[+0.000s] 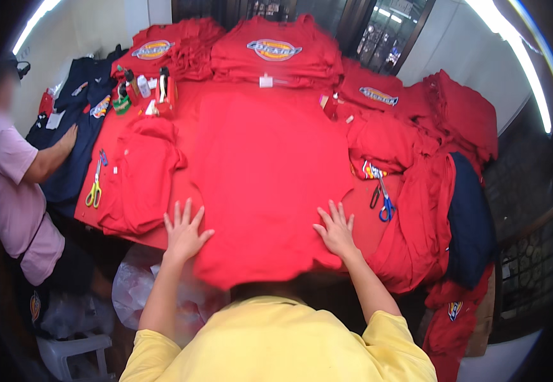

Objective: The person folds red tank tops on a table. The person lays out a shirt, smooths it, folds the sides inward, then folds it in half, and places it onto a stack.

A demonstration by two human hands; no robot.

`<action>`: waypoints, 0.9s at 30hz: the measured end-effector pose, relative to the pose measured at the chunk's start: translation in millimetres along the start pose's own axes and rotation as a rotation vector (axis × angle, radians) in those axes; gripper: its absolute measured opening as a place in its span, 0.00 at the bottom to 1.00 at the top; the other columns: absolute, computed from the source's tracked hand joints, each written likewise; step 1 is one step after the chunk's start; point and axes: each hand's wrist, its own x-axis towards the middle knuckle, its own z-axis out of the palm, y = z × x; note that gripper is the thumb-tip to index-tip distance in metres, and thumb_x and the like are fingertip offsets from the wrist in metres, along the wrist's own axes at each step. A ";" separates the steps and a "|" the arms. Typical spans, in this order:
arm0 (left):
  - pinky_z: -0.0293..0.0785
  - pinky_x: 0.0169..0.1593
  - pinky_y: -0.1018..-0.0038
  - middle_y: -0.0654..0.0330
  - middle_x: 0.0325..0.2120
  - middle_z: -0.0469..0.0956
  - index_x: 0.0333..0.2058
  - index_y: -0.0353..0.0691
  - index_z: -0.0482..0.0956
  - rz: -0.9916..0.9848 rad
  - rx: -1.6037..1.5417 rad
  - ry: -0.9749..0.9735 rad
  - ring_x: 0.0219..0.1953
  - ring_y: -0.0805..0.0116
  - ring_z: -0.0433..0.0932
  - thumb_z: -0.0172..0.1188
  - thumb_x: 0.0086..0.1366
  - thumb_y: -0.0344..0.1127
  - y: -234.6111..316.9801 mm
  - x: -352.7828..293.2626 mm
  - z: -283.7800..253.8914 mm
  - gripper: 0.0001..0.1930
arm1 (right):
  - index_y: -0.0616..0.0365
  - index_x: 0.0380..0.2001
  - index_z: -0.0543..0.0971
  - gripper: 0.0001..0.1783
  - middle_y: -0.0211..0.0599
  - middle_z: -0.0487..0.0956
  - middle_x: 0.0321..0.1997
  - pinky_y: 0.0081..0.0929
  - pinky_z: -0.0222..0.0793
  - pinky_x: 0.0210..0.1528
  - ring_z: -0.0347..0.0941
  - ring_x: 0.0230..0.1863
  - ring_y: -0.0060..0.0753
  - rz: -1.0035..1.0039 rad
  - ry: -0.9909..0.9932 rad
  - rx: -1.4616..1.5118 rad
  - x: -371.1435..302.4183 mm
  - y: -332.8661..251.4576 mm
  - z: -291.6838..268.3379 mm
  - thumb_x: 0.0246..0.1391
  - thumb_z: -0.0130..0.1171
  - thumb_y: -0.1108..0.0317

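Observation:
A red garment panel (270, 178), sleeveless in outline, lies spread over the middle of the red-covered table (184, 105), its lower edge hanging toward me. My left hand (186, 232) rests at its left side with the fingers spread. On the opposite side, my right hand (336, 230) lies with fingers apart at the panel's right edge. Neither hand grips anything. A crumpled red garment (143, 175) sits just beyond my left hand. Blue-handled scissors (387, 207) lie to the right of my right hand.
Stacks of red shirts (276, 54) with chest logos line the back. Yellow-handled scissors (94, 191) and a box of small bottles (165, 92) stand left. A co-worker in pink (18, 165) touches dark navy garments (76, 121). Red and navy cloth (471, 216) drapes over the right edge.

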 end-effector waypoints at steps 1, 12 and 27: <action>0.37 0.71 0.47 0.50 0.70 0.47 0.65 0.47 0.63 -0.003 -0.041 0.189 0.72 0.48 0.42 0.56 0.63 0.58 -20.8 -5.0 33.4 0.36 | 0.48 0.63 0.67 0.29 0.44 0.51 0.75 0.60 0.39 0.71 0.40 0.75 0.53 -0.046 0.137 -0.048 -15.5 10.5 13.7 0.63 0.49 0.49; 0.67 0.41 0.59 0.54 0.25 0.74 0.30 0.37 0.76 -0.086 -0.374 0.350 0.33 0.52 0.72 0.64 0.59 0.46 -5.0 -93.2 57.9 0.17 | 0.64 0.33 0.75 0.19 0.43 0.73 0.33 0.41 0.67 0.46 0.70 0.39 0.47 0.286 0.131 0.253 -116.3 -1.0 -7.5 0.50 0.66 0.58; 0.76 0.48 0.70 0.55 0.44 0.79 0.50 0.40 0.67 -0.306 -1.941 0.061 0.43 0.67 0.80 0.60 0.64 0.27 -26.6 -152.1 27.7 0.17 | 0.57 0.38 0.73 0.06 0.28 0.80 0.34 0.17 0.72 0.30 0.75 0.32 0.17 0.612 -0.173 1.421 -174.6 34.8 12.7 0.58 0.59 0.72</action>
